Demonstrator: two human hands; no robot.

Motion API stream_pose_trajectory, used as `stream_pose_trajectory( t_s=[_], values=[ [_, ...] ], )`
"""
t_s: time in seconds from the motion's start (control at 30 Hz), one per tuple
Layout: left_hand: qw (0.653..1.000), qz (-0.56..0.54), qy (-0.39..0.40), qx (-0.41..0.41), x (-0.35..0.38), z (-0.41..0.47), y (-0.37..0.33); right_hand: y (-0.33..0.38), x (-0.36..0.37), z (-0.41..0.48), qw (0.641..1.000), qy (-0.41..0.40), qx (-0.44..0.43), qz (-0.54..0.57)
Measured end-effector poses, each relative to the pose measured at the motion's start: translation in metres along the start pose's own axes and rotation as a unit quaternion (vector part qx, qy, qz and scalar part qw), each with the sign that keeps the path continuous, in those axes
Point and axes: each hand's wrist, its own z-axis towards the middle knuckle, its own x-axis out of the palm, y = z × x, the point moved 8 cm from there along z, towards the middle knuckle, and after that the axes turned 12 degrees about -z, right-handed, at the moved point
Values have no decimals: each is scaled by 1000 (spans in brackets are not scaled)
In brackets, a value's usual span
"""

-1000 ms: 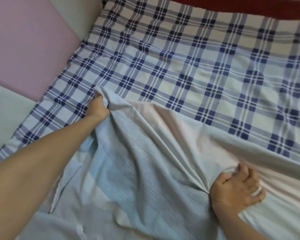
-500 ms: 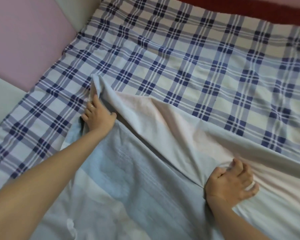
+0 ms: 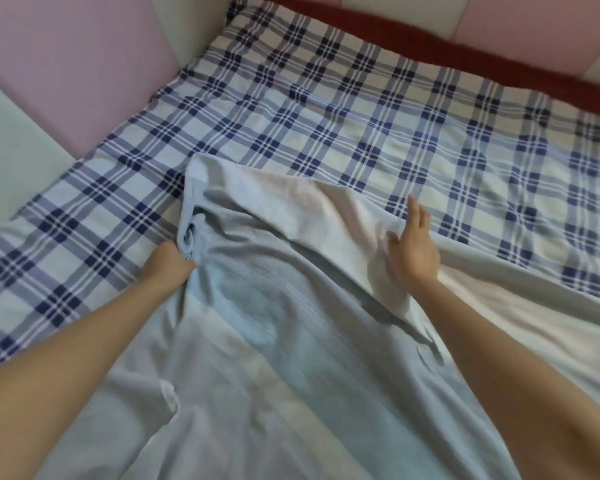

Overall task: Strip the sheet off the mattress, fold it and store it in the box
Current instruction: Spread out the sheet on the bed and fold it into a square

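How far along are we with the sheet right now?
Done: the pale sheet is pulled back, loose and rumpled over the plaid layer. In hand: the left hand grips its bunched corner; the right hand is open over its far edge. Left: no neat fold shows, and no box is in view.

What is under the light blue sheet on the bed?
The checked cloth passes under the light blue sheet at its edge. How far it goes beneath, and anything else there, is covered.
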Motion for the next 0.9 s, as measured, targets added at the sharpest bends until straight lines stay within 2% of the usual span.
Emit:
stream_pose_trajectory(
  t_s=[0.07,0.13,0.23,0.3,0.37,0.43,0.5,0.57,0.63,0.67,0.7,0.77,0.83,0.9],
  values=[
    [999,-27,-24,18,5,-12,7,20,12,17,996,90,-7,22],
    [997,-50,-53,38,1,-21,13,23,23,24,988,146,20,37],
    [990,-115,-79,2,-8,-21,20,16,34,30,976,200,59,61],
    [970,-220,-92,-56,-14,-14,25,13,21,39,980,145,82,112],
    [943,-305,-109,-73,-22,4,28,4,-7,53,977,29,133,162],
    [938,-311,-134,-79,-31,29,35,-12,-32,65,957,-61,199,200],
    [937,-303,-154,-80,-38,34,30,-25,-36,76,940,-83,224,242],
    [962,-248,-109,-43,-24,29,19,-21,-24,77,950,-34,200,236],
    [992,-120,-47,-11,-3,16,11,-9,9,63,974,91,157,134],
    [997,-63,-46,-12,0,5,12,-4,26,53,978,137,140,68],
    [996,-39,-64,-39,0,-4,18,1,33,44,982,140,129,6],
    [985,-43,-93,-139,-2,-19,40,17,26,38,988,54,100,-106],
    [973,-46,-58,-219,1,-31,53,53,20,44,977,-11,-35,-209],
    [970,-11,-2,-244,6,-29,59,104,30,51,965,20,-178,-191]
  ],
)
